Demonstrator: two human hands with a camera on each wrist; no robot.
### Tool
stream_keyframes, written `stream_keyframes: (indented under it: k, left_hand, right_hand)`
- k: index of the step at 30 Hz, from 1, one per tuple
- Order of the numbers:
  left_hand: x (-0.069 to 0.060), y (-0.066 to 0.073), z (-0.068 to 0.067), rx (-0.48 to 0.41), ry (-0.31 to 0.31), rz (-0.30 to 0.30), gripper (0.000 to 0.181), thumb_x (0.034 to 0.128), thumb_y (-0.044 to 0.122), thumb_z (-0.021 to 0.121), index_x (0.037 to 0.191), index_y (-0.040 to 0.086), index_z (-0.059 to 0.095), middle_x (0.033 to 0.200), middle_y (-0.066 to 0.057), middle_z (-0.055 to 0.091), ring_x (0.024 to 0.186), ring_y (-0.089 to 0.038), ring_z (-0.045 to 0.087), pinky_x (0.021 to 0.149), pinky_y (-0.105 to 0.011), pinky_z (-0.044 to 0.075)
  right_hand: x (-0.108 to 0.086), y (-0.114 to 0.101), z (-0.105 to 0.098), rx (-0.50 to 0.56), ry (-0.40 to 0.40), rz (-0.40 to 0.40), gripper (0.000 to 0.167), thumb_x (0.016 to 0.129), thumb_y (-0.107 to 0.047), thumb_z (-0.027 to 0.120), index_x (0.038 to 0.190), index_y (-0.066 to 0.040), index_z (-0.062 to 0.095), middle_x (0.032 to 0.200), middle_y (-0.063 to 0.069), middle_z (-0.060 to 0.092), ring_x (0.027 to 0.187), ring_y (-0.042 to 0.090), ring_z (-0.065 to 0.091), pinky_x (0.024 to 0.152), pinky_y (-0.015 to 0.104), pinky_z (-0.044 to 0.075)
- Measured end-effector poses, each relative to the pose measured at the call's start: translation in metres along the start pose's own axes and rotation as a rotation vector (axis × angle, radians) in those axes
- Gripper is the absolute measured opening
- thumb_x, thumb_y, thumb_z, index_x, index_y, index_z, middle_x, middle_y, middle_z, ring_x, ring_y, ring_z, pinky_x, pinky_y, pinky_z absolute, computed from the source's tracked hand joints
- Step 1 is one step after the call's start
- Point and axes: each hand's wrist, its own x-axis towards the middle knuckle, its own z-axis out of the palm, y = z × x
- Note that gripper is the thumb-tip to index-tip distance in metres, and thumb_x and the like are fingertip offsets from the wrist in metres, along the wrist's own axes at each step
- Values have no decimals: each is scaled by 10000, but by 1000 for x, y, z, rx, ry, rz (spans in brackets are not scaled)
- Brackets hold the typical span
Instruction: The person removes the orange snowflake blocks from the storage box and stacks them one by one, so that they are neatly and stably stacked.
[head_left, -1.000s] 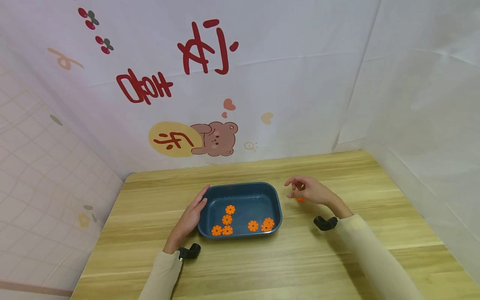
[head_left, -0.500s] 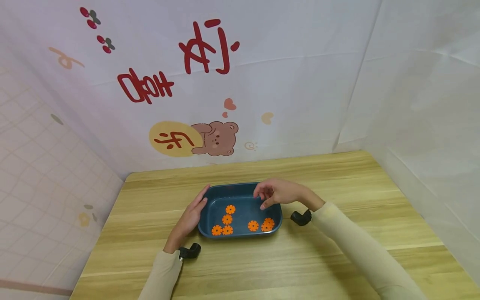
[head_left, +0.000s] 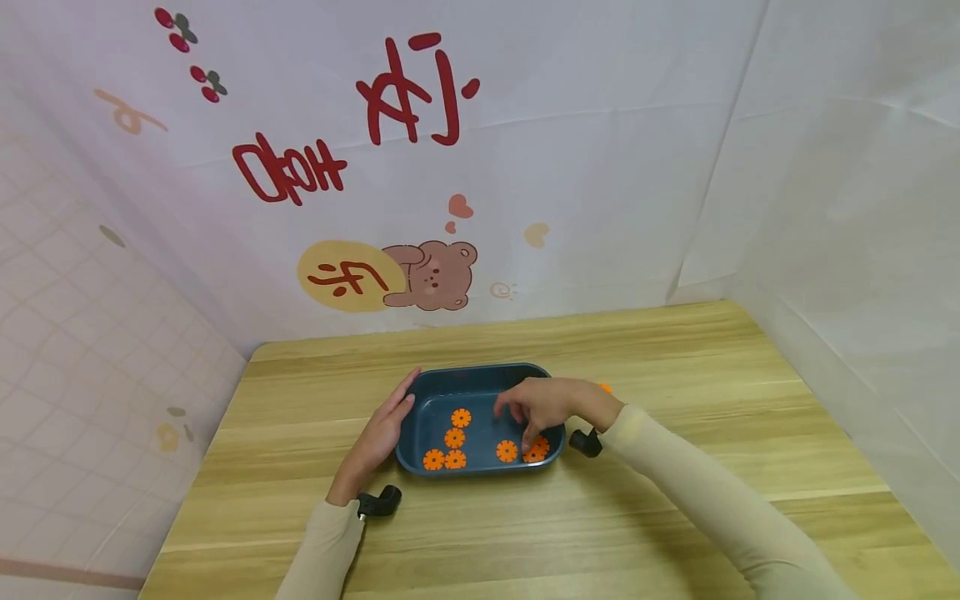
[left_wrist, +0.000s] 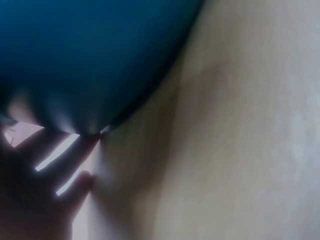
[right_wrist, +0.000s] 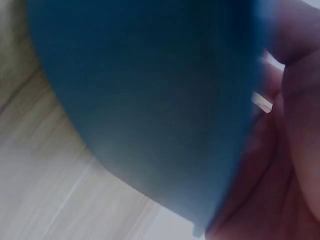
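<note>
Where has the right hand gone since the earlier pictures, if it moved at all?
Yes. In the head view, the right hand has moved left relative to the blue tray, from beside its right end to over its inside.

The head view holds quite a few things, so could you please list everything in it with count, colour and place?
Table: one, light wood grain, lower part of the view
Printed sheeting: number of pieces unclear, mostly white, behind and beside the table
Red characters: several, red, on the sheeting
Bear print: one, brown, on the sheeting
Tray: one, dark blue, on the table
Notched discs: five seen singly, orange, in the tray
Disc cluster: count unclear, orange, tray's right end
Outside disc: one, orange, right of the tray, partly hidden
Wrist cameras: two, black, one per wrist
Sleeves: two, cream, on the arms
Hands: two, bare; left hand along the tray's left side, right hand over its right end
</note>
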Motion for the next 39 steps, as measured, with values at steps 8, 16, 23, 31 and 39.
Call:
stream_keyframes:
  k: [8,16,23,31,39]
  left_hand:
    - [1,-1,1,-8,-8,15,503,1101,165,288,1592,107,194,1658,-75,141,1526,-296,70,1220,-538,74]
    - [1,1,0,-2,3,8,505,1101,170,294,1594,124,194,1658,-58,140,1526,-286,71,1221,-530,79]
    - [1,0,0,-6,4,-6,509,1099,162,301,1595,124,191,1659,-60,139,1527,-288,67,1221,-534,72]
    - [2,-1,0,11,2,-9,509,1100,168,297,1595,121,188,1658,-60,140,1526,-284,72,1222,-528,84]
    - [10,-27,2,2,27,23,502,1104,220,295,1596,176,204,1658,-31,146,1527,-274,65,1219,-538,58]
  right_hand:
    - [9,-4,8,-216,-50,117,730,714,-447,870,1348,-313,534,886,-52,590,739,91,509,657,266,444]
    - [13,1,10,-262,45,90,561,782,-422,832,1265,-291,579,719,-99,529,638,76,495,597,248,418]
    - [16,4,12,-243,124,81,417,840,-495,748,1161,-257,631,685,-114,541,602,65,514,581,252,433]
    - [16,4,11,-236,59,104,326,800,-388,823,1054,-304,637,730,-126,559,651,58,532,604,247,447]
    - [18,4,14,-253,119,86,219,833,-402,791,942,-274,652,675,-134,546,604,55,516,565,244,414]
